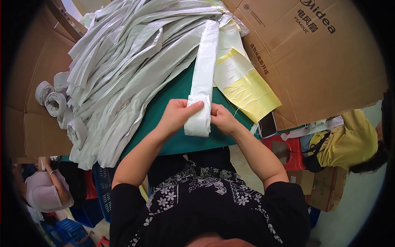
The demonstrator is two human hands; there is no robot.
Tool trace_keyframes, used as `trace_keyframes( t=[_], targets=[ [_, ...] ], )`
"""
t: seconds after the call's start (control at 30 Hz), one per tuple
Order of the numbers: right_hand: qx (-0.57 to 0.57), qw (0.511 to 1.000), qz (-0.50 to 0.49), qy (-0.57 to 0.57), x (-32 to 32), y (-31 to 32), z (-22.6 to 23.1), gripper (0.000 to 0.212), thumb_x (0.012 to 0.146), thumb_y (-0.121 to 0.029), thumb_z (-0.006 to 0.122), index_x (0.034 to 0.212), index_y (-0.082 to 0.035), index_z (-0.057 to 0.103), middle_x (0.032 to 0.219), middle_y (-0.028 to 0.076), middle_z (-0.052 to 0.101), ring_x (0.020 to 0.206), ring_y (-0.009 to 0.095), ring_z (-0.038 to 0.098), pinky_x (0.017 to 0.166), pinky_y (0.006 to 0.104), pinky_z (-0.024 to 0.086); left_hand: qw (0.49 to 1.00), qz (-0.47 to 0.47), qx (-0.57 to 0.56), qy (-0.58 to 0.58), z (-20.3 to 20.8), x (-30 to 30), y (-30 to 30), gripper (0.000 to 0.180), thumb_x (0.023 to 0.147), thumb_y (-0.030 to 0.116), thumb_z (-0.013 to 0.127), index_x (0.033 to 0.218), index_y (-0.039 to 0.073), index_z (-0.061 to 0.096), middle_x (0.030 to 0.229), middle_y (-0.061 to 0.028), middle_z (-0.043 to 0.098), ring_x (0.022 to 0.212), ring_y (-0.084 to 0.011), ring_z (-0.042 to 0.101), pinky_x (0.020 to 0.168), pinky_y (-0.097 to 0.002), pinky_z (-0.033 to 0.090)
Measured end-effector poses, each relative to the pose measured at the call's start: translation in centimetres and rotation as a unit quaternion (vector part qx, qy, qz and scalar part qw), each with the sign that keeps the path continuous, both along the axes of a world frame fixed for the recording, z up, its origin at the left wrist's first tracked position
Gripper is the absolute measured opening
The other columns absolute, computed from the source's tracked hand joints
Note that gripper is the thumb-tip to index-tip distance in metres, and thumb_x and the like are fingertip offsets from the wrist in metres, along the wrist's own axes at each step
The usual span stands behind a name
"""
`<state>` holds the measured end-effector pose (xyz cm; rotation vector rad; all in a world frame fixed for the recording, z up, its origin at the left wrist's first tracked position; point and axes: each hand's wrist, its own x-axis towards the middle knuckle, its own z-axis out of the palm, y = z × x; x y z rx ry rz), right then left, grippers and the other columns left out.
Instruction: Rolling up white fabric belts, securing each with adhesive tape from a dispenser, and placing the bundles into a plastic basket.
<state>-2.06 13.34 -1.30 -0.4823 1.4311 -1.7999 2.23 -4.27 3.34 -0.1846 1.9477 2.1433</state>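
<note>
A long white plastic strip (204, 61) runs from the far side of the green table (177, 131) toward me. Its near end is wound into a flat, wide roll (198, 123) close to the table's front edge. My left hand (177, 114) grips the roll from the left, thumb lying across its top. On the other side, my right hand (223, 119) pinches the roll's right edge, with some fingertips hidden behind it. A large pile of similar white strips (135, 61) spreads over the table to the left, and several finished-looking coils (55, 103) lie at its left edge.
Right of the strip lie a yellow-and-white sheet (251, 90) with loose threads and a phone (268, 125). Large cardboard panels (312, 70) stand around the table. A red stool (290, 154) and a person in yellow (345, 136) are at right; another person (47, 187) is at left.
</note>
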Motion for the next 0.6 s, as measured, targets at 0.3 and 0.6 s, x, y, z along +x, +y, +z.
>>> trace_keyframes(
  t=[0.3, 0.6],
  targets=[
    [-0.097, 0.953, -0.193, -0.214, 1.9, -1.2, -0.6, 0.032, 0.095, -0.024, 0.039, 0.110, -0.002, 0.056, 0.102, 0.006, 0.062, 0.090, 0.014, 0.060, 0.076, 0.0281, 0.049, 0.785, 0.022, -0.351, 0.510, -2.9, 1.8, -0.9, 0.053, 0.064, 0.022, 0.078, 0.109, 0.002, 0.057, 0.096, -0.0096, 0.061, 0.091, -0.0261, 0.058, 0.079, -0.0335, 0.048],
    [-0.207, 0.955, -0.132, -0.165, 1.3, -1.2, -0.5, 0.042, 0.088, -0.011, 0.050, 0.129, -0.006, 0.042, 0.120, 0.008, 0.053, 0.106, 0.019, 0.055, 0.091, 0.0339, 0.045, 0.827, -0.064, -0.284, 0.481, -2.9, 3.0, -0.1, 0.020, 0.068, 0.011, 0.073, 0.084, 0.004, 0.065, 0.085, -0.0081, 0.063, 0.076, -0.0281, 0.061, 0.068, -0.0331, 0.049]
  ],
)
